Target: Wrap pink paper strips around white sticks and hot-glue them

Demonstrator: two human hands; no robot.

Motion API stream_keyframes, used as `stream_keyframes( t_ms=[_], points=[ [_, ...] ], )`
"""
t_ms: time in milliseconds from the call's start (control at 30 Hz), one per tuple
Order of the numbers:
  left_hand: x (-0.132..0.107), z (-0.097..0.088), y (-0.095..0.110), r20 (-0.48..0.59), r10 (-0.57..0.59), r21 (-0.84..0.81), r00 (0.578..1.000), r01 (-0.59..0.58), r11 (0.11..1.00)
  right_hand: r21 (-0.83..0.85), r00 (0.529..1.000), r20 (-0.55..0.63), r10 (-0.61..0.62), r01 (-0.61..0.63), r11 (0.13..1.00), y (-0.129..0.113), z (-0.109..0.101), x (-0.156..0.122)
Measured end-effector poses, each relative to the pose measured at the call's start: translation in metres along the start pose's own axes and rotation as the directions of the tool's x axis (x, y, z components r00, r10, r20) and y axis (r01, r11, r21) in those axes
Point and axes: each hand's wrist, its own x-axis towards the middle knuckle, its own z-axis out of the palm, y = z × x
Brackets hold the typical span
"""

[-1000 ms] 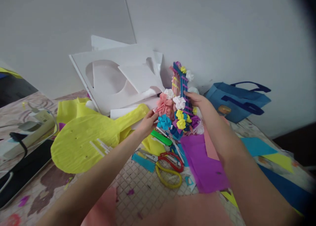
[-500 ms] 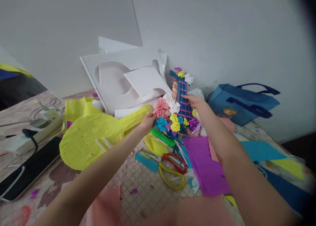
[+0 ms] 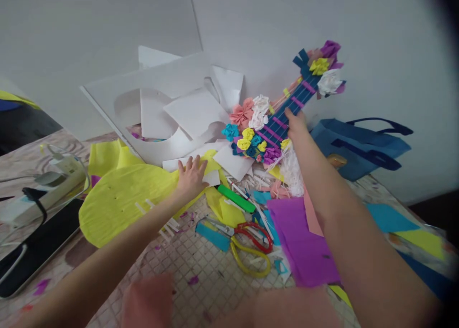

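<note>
My right hand [image 3: 297, 125] is closed around a small craft guitar [image 3: 283, 120] covered in blue paper, with purple bands across it and pale strings. Crepe-paper flowers in pink, white, yellow, blue and purple crowd both its ends. It is lifted and tilted, its upper end toward the upper right. Over the narrow end of a yellow guitar-shaped piece [image 3: 125, 199], my left hand [image 3: 191, 179] lies with fingers spread, holding nothing. Scissors [image 3: 251, 244] with red and yellow handles, a green box cutter [image 3: 236, 199] and purple crepe paper [image 3: 303, 242] lie in front.
Cut white boards [image 3: 103, 103] lean on the wall at the back. A blue bag [image 3: 355, 146] stands at right. On the left are a power strip [image 3: 46, 194] with cables and a black tablet-like slab [image 3: 43, 246]. Paper scraps litter the table.
My right hand has raised the flowered guitar and tilted its top to the right. My left hand has left its flowers and moved left, onto the yellow piece. The white boards have shifted.
</note>
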Motion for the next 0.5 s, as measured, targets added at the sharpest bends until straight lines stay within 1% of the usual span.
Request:
stream_keyframes(
  t_ms=[67, 100, 167, 233, 300, 367, 433, 500],
  points=[
    [0.002, 0.005, 0.006, -0.009, 0.099, 0.03, 0.995, -0.099, 0.995, 0.068, 0.998, -0.069, 0.012, -0.007, 0.998, 0.001, 0.002, -0.003],
    [0.005, 0.008, 0.011, 0.012, 0.172, 0.034, 0.985, -0.172, 0.985, 0.111, 0.995, -0.101, 0.023, -0.012, 0.994, 0.001, 0.003, -0.004],
    [0.012, 0.015, 0.026, 0.094, 0.29, -0.002, 0.953, -0.291, 0.957, 0.171, 0.993, -0.11, 0.043, -0.024, 0.985, 0.001, 0.004, -0.006],
    [0.021, 0.025, 0.043, 0.157, 0.345, -0.02, 0.925, -0.347, 0.938, 0.225, 0.994, -0.1, 0.054, -0.03, 0.974, 0.001, 0.003, -0.007],
    [0.029, 0.036, 0.058, 0.168, 0.329, 0.006, 0.929, -0.334, 0.942, 0.273, 0.995, -0.078, 0.06, -0.037, 0.961, 0.002, 0.001, -0.008],
    [0.037, 0.045, 0.067, 0.152, 0.285, 0.047, 0.946, -0.295, 0.954, 0.312, 0.997, -0.046, 0.062, -0.045, 0.949, 0.003, -0.001, -0.009],
    [0.045, 0.051, 0.068, 0.133, 0.245, 0.08, 0.96, -0.256, 0.963, 0.337, 0.998, -0.004, 0.059, -0.054, 0.94, 0.006, -0.003, -0.01],
    [0.052, 0.05, 0.065, 0.125, 0.225, 0.101, 0.966, -0.238, 0.966, 0.353, 0.998, 0.037, 0.051, -0.061, 0.933, 0.009, -0.004, -0.013]
  ],
)
